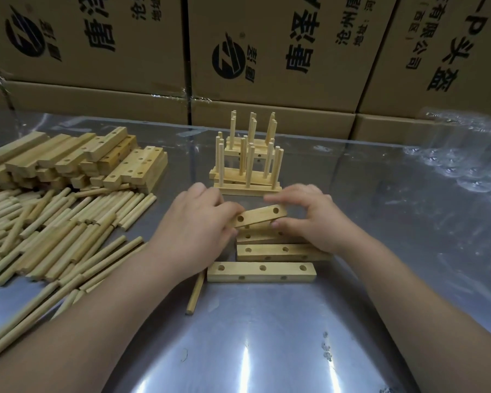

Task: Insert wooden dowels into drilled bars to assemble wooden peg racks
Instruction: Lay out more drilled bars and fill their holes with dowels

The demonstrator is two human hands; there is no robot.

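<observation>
A drilled bar (pixel 260 217) is pinched at its ends by the left hand (pixel 199 225) and the right hand (pixel 309 219), tilted over the other bars (pixel 281 252). If the hold is lost, those bars could be knocked crooked.

Overhead light is streaking glare across the steel table (pixel 267 350) at six o'clock; wide-angle distortion is bowing edges, the right hand (pixel 315 222) blurring.

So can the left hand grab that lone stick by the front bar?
Probably yes, once it lets go: the left hand is gripping the lifted bar, but the lone dowel lies uncovered just beneath its wrist.
</observation>
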